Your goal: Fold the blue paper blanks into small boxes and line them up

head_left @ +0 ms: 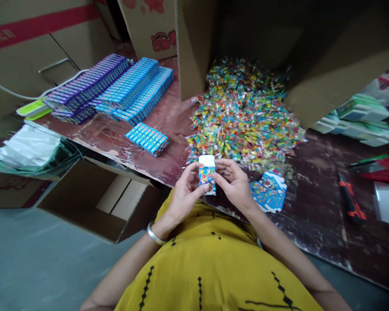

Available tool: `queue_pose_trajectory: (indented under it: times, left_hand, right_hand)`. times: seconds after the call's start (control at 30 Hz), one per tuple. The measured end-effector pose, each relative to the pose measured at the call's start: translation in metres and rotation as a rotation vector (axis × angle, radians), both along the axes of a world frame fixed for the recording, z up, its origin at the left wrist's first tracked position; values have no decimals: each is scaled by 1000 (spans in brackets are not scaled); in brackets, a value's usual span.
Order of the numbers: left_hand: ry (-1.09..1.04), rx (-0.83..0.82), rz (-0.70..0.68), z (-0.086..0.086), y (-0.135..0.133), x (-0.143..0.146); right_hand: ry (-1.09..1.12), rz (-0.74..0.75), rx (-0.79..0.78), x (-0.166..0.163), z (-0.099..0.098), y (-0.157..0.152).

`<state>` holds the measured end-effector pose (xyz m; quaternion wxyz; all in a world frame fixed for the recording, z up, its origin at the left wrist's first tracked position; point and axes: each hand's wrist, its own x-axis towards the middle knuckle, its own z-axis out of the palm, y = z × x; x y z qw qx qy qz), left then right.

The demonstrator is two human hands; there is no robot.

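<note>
A small blue printed candy box (207,179) is held upright in front of my body, its white top flap raised. My left hand (186,190) grips its left side, thumb across the front. My right hand (235,183) holds the right side, with the thumb on the printed face and the fingers behind. Just beyond my hands spreads a heap of clear-wrapped, many-coloured candies (243,121). Flat blue printed box blanks (269,192) lie in a loose pile right of my right hand. A short row of filled-looking blue boxes (147,139) stands to the left.
Stacked blue boxes (136,88) and purple boxes (87,88) line the table's (178,116) far left. An open carton (94,203) stands below the left edge. Cardboard walls (194,47) flank the candies. An orange-black utility knife (352,198) lies at right, near green-white packs (359,116).
</note>
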<state>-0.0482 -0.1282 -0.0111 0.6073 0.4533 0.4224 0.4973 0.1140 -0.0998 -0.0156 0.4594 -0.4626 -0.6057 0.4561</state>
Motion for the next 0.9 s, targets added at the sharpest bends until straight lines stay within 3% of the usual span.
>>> queue_pose_trajectory:
  times: [0.2,0.33,0.57,0.77,0.9]
  left_hand:
    - [47,26,12,-2,0,2]
    - [48,32,48,-5,-1,4]
    - [-48,-1,70,-6,-2,7]
    - [107,32,112,-5,-4,3]
    - [154,57,36,-3,-4,-1]
  right_hand:
    - [-65,-10,37,-2,-3,0]
    - [17,-17,71,-5,2,1]
    - [104,39,2,-5,8,9]
    - [85,99,-162,1,14,21]
    - [72,137,-213,7,18,29]
